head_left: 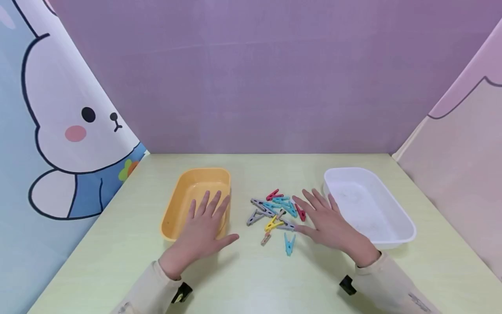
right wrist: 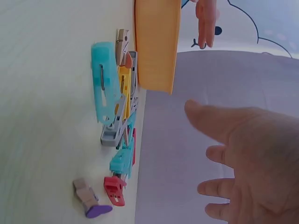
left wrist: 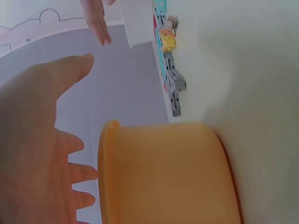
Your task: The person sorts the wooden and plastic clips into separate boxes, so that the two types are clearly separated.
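My left hand (head_left: 204,229), fingers spread, hovers over the near right part of an orange plastic tub (head_left: 167,220) and holds nothing. In the left wrist view its fingertips appear near the tub's rim (left wrist: 103,177). My right hand (head_left: 325,222) is likewise spread and bare, between a loose pile of clothespins and a white tub (head_left: 396,218). The pile mixes grey, red, blue, yellow (head_left: 271,224) and wooden clothespins. One blue clothespin (head_left: 289,245) lies nearest me, with a small wooden clothespin (head_left: 266,238) left of it. A purple-ended wooden clothespin (right wrist: 88,196) shows in the right wrist view.
The pale table (head_left: 251,279) ends at a purple back panel (head_left: 266,87). Cartoon-printed side walls (head_left: 78,174) rise left and right. The orange tub stands left of the pile and the white one right of it.
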Demonstrator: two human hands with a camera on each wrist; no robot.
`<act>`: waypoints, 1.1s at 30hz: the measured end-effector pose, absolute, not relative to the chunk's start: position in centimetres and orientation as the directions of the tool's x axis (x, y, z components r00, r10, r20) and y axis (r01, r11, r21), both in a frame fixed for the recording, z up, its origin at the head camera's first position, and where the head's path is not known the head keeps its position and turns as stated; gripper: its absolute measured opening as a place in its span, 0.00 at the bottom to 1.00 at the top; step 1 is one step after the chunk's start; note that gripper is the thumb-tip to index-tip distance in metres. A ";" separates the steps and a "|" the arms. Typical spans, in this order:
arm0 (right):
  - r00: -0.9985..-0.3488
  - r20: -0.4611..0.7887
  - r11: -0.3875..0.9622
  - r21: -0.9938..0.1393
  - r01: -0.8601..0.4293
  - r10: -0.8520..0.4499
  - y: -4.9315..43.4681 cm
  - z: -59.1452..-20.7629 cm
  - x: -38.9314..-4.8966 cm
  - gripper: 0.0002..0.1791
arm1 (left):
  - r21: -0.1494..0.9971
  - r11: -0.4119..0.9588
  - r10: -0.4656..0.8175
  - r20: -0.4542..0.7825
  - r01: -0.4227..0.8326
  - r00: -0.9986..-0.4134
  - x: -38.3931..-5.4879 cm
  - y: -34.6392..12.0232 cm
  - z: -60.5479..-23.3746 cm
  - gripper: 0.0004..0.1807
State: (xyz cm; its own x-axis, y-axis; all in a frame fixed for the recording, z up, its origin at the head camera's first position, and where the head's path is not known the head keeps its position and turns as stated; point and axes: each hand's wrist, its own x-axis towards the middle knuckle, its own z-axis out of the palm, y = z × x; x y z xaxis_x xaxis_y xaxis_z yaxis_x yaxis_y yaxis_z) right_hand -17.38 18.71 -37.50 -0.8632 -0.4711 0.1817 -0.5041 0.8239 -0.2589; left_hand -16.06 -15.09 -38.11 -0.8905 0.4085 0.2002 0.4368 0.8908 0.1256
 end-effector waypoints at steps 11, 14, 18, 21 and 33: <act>-0.808 0.260 0.800 -0.165 -0.577 -0.529 16.5 -38.0 -18.9 0.30 | 0.228 0.887 0.313 0.342 0.402 -0.886 -14.2 -19.2 -38.0 0.50; -0.810 0.243 0.801 -0.160 -0.577 -0.535 16.0 -38.3 -19.5 0.27 | 0.269 0.885 0.267 0.372 0.379 -0.889 -13.8 -20.4 -38.1 0.50; -0.816 0.228 0.803 -0.169 -0.571 -0.532 15.3 -38.7 -20.2 0.21 | 0.338 0.876 0.197 0.398 0.343 -0.896 -13.3 -21.8 -38.1 0.47; -0.820 0.225 0.807 -0.172 -0.565 -0.526 15.0 -38.8 -20.7 0.18 | 0.394 0.866 0.146 0.389 0.308 -0.909 -13.0 -22.6 -38.0 0.45; -0.815 0.163 0.757 -0.306 -0.577 -0.556 13.6 -38.7 -22.4 0.11 | 0.712 0.686 0.007 0.201 0.151 -0.980 -12.6 -26.1 -39.4 0.50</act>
State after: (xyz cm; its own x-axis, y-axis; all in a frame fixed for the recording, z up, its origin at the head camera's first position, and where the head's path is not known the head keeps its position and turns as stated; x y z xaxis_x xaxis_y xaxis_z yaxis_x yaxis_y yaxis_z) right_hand -22.40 13.60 -38.70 -0.8154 -0.5555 0.1628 -0.5770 0.7574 -0.3055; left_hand -12.57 -26.08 -39.36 -0.9796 0.0067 0.2011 0.1508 0.6862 0.7116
